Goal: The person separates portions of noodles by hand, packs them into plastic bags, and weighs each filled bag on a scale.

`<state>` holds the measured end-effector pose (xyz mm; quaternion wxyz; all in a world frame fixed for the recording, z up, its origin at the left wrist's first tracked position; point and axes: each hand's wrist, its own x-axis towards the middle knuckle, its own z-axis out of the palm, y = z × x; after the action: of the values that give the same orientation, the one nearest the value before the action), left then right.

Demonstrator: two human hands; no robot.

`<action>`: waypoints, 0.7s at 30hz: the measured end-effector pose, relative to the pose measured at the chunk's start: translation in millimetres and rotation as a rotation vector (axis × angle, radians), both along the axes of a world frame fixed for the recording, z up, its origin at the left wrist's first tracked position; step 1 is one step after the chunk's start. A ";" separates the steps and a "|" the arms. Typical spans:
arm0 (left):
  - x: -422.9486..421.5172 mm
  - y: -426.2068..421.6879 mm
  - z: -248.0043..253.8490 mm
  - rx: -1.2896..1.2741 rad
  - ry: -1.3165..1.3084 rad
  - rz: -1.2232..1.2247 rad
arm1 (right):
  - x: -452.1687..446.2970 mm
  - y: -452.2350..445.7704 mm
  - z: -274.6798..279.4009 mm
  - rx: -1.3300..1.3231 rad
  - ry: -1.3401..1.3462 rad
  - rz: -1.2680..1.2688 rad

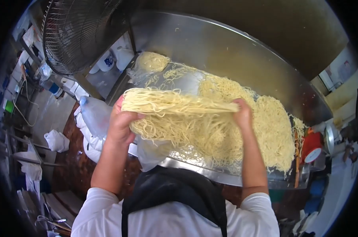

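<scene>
Between my two hands a thick bundle of pale yellow noodles [171, 103] is stretched sideways above the metal table. My left hand [121, 122] grips its left end, thumb on top. At the narrower right end, my right hand [243, 112] is closed around the strands. Loose strands hang beneath the bundle, and where they end and the noodles behind them begin is hard to tell. A large noodle heap [272, 130] spreads over the table to the right of my right hand. Farther back on the left sits a clear plastic bag of noodles [152, 63].
A large caged fan [78, 35] stands at the upper left. The steel table [179, 31] has a raised back wall. Near its right end are a red scale-like object [312, 147] and a wooden stick [297, 168]. Clear plastic bags [98, 114] hang by the left edge.
</scene>
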<state>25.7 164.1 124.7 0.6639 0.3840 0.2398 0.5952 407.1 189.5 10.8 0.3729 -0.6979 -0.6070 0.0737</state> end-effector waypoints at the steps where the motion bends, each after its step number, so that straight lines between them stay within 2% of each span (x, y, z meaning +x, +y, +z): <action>1: 3.5 0.3 2.0 -0.014 0.028 0.013 | 26.6 3.8 1.2 0.026 -0.010 -0.081; 3: 12.9 1.2 -3.6 -0.033 0.069 -0.003 | 52.0 -1.3 29.9 0.033 -0.137 -0.231; 5: 21.4 2.0 -5.0 -0.046 0.101 -0.040 | 80.7 -3.9 36.4 0.124 -0.181 -0.298; 9: 19.4 4.9 3.6 -0.031 0.058 -0.042 | 138.3 -20.5 18.4 0.122 -0.173 -0.359; 13: 18.5 7.9 10.7 -0.007 0.132 -0.060 | 171.5 -26.3 -7.3 0.037 -0.153 -0.421; 16: 19.9 10.8 8.6 -0.013 0.063 -0.046 | 195.3 -31.7 -32.9 -0.017 -0.211 -0.472; 19: 21.4 12.1 13.3 -0.005 0.051 -0.025 | 222.0 -32.6 -61.8 -0.112 -0.060 -0.500; 21: 18.8 14.2 11.8 -0.031 0.085 -0.020 | 220.1 -33.4 -59.0 -0.359 0.269 -0.466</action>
<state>44.5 178.3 136.5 0.6649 0.4010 0.2732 0.5678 627.2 156.1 -48.2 0.3278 -0.8567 -0.3534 0.1838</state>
